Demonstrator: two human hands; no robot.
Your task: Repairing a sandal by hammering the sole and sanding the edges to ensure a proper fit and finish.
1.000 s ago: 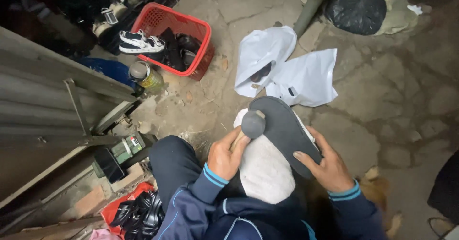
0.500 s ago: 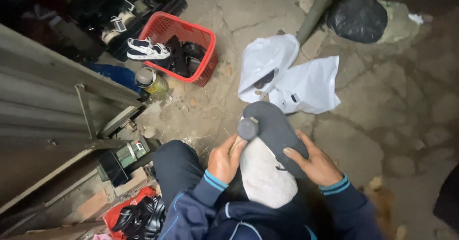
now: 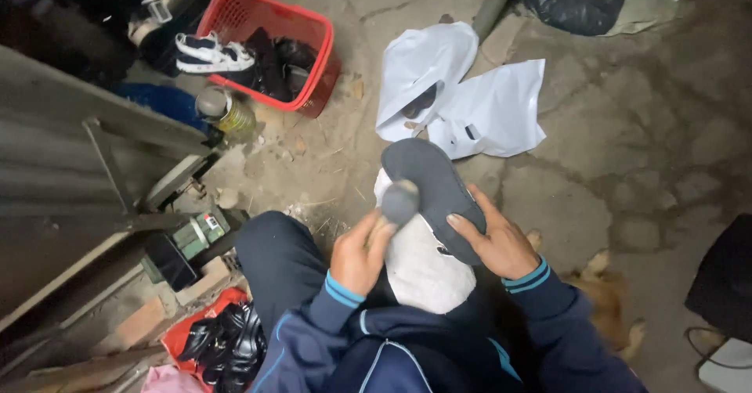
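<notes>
Two hands (image 3: 427, 252), one basket (image 3: 313, 29)

Left hand (image 3: 359, 254), right hand (image 3: 495, 240) curled, gripping.
</notes>
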